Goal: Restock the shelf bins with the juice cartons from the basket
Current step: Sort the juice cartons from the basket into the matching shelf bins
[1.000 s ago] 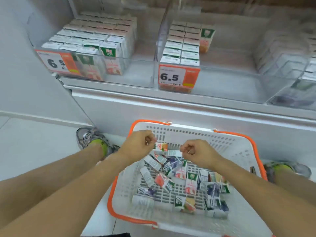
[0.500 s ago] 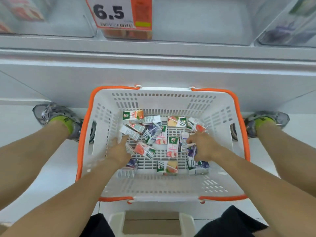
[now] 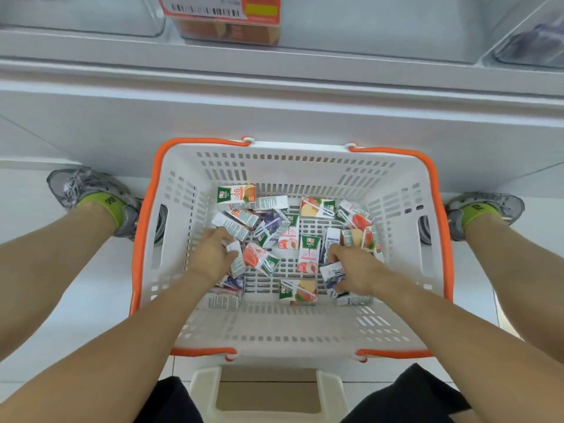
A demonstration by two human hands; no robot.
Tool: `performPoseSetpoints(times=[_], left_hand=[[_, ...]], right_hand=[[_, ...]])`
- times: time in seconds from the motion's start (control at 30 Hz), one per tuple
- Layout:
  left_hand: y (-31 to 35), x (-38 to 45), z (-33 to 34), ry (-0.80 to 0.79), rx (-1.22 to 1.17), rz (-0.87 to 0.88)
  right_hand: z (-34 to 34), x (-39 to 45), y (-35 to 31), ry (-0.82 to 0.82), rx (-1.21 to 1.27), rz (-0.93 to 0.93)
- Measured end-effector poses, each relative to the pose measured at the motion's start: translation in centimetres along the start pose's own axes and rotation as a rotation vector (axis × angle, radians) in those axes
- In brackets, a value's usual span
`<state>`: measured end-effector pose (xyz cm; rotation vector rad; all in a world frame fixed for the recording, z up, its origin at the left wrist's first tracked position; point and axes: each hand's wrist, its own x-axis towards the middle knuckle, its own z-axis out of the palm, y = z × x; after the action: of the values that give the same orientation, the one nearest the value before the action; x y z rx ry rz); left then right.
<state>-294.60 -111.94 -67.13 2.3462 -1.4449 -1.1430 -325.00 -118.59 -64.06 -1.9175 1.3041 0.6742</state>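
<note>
White slotted plastic basket with orange rim holds scattered small glossy rectangular juice cartons. Left hand curls around a white carton; right hand grips a purple-and-white carton. Half a second ago both hands were only reaching among them; the clear shelf bins sit higher in view.

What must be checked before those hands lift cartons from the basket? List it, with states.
1. Left hand grip on the white carton: cannot tell, the fingers hide it.
2. Right hand grip on the blue carton: ok, fingers curl round it.
3. Stock in the basket: ok, many loose cartons.
4. Room in the labelled bin: cannot tell, only its front shows.
5. Way up out of the basket: ok, nothing overhead.
</note>
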Motion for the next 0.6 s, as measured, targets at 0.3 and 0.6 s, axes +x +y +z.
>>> performPoseSetpoints(times=[0.3, 0.6], left_hand=[[3.6, -0.5, -3.6, -0.109, -0.568, -0.314], [12.1, -4.1, -13.0, -0.289, -0.664, -0.070]], right_hand=[[-4.1, -1.5, -4.0, 0.102, 0.405, 0.041], [-14.3, -7.3, -8.0, 0.251, 0.953, -0.027]])
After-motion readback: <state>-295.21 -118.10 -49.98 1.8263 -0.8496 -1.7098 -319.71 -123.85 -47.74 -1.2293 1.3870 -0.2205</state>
